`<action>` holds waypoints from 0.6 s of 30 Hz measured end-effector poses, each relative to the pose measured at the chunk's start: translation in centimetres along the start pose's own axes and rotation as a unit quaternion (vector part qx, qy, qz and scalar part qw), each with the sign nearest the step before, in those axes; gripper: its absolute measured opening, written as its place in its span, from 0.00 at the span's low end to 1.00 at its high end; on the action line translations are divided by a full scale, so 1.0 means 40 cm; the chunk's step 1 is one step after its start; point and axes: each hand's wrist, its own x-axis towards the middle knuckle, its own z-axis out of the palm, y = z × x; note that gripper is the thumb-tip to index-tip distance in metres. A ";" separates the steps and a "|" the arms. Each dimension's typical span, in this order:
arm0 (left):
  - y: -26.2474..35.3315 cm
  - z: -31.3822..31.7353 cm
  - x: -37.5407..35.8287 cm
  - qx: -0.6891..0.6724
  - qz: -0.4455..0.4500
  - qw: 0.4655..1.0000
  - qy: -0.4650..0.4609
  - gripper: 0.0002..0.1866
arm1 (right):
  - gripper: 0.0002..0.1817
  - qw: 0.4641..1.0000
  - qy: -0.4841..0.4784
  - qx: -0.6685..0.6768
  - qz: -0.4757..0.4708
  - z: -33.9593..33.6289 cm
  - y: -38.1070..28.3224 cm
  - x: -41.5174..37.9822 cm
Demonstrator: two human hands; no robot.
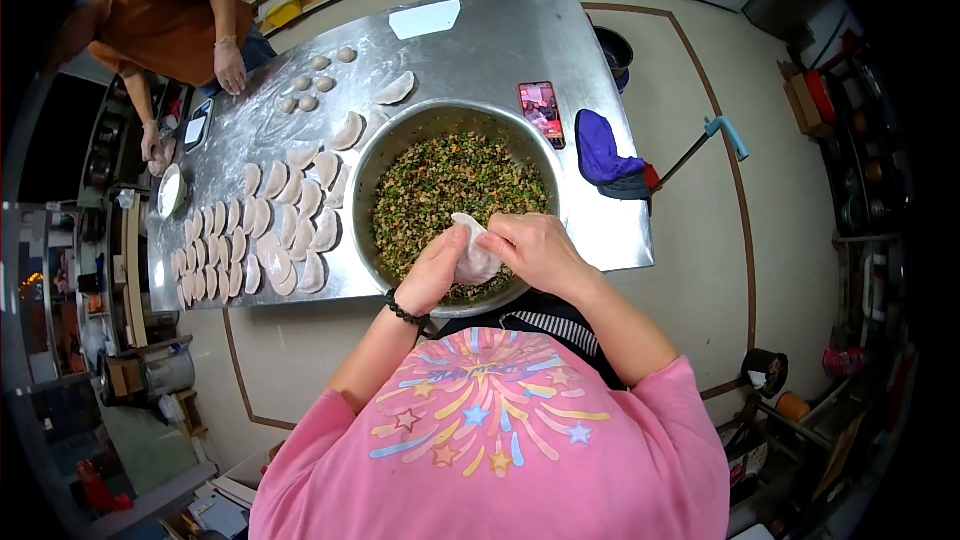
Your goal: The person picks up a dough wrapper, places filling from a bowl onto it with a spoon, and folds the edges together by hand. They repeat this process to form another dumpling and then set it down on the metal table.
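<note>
The person's fingers (512, 230) touch smooth, matt dough (479, 268); below them, rough filling (450, 180) lies in a shiny metal bowl (450, 118). Beyond them stretches a glossy metal tabletop (490, 50); to their right, matt cloth (603, 152).

Held dumpling (478, 268) partly hidden, pink shirt (490, 490) cut off below

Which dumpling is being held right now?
The dumpling between the left hand and right hand, over the bowl of filling; the other dumplings lie on the table.

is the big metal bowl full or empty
The metal bowl is partly full: chopped filling covers its bottom, with bare wall above.
</note>
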 end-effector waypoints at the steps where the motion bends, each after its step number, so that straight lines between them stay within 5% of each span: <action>1: 0.004 0.001 -0.004 0.022 0.000 1.000 -0.004 0.22 | 0.14 1.000 0.000 0.000 0.000 0.001 0.001 -0.001; 13: 0.003 0.009 -0.005 0.097 -0.004 0.994 -0.041 0.22 | 0.14 0.999 -0.022 -0.007 0.025 -0.007 0.009 -0.005; 18: 0.003 0.008 -0.002 0.172 -0.007 0.982 -0.071 0.22 | 0.11 0.992 0.022 0.116 0.048 -0.010 -0.004 0.005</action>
